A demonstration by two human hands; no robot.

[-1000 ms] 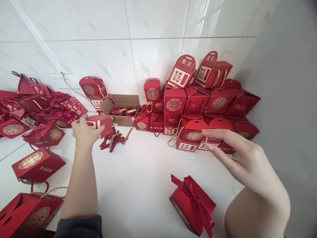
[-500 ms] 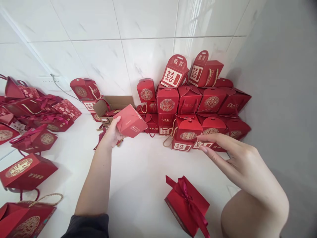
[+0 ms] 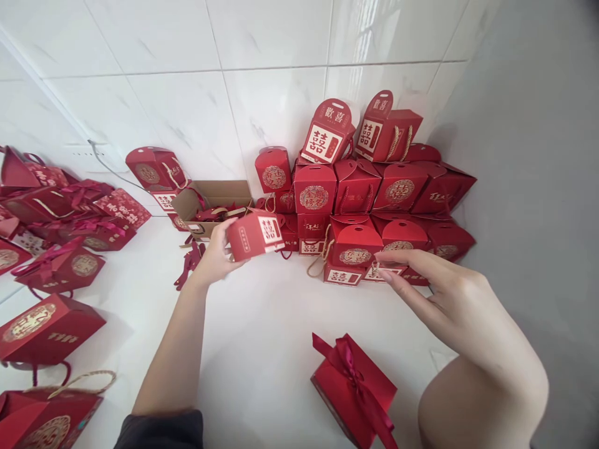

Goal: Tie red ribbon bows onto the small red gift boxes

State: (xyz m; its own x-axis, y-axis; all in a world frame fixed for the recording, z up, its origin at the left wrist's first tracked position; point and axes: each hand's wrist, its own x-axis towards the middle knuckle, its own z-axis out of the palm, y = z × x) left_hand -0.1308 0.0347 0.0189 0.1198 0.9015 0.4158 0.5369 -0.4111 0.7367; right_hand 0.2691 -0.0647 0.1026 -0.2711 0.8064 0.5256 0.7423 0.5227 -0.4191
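My left hand grips a small red gift box with a white label, held in the air in front of a brown cardboard box. My right hand hovers with its fingers stretched out flat and holds nothing. Its fingertips reach toward the low front row of a stack of red gift boxes piled against the tiled wall. A red box with a ribbon bow lies on the white floor below that hand.
More red gift boxes and bags lie scattered at the left, with a larger one nearer me. Loose red ribbons lie by the cardboard box. A grey wall closes the right side.
My left hand has carried the small red box from the left toward the middle and turned it so the white label faces me. The right hand has barely moved.
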